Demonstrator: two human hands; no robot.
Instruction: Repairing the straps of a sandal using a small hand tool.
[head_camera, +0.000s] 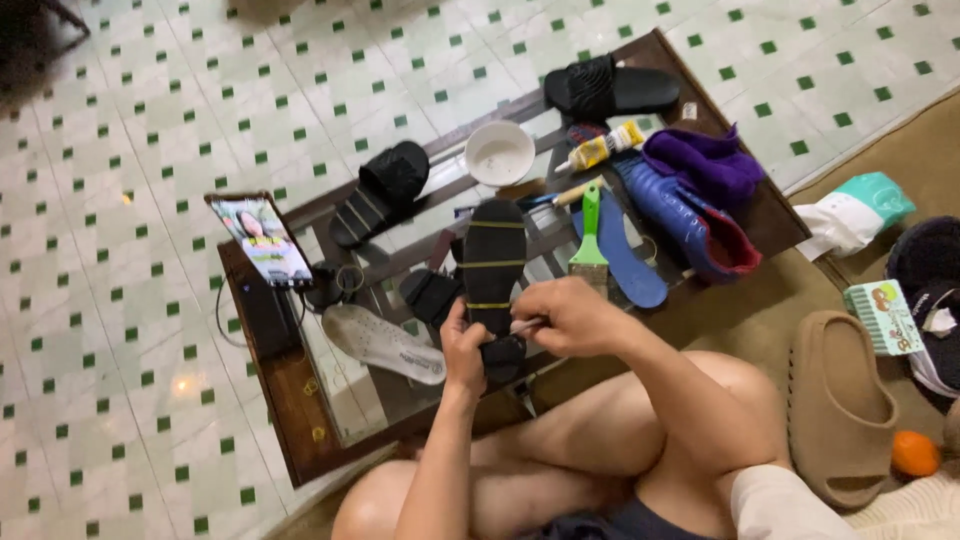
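Over the desk (300, 420), the left hand (463, 350) grips a black sandal (494, 270) at its heel, sole up; the right hand (570, 315) pinches a thin tool against it. The sandal looks light and bendy, so the heel seems the firmest place to hold.

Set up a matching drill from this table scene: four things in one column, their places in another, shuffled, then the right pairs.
Things:
1. white bowl
2. phone
3. green-handled brush
4. black shoe sole

Places:
A. propped at the table's left end, screen lit
B. held up by the left hand, with the right hand working at it
C. at the table's far side, between two black sandals
D. lying beside a blue insole

Pairs: 1-C, 2-A, 3-D, 4-B
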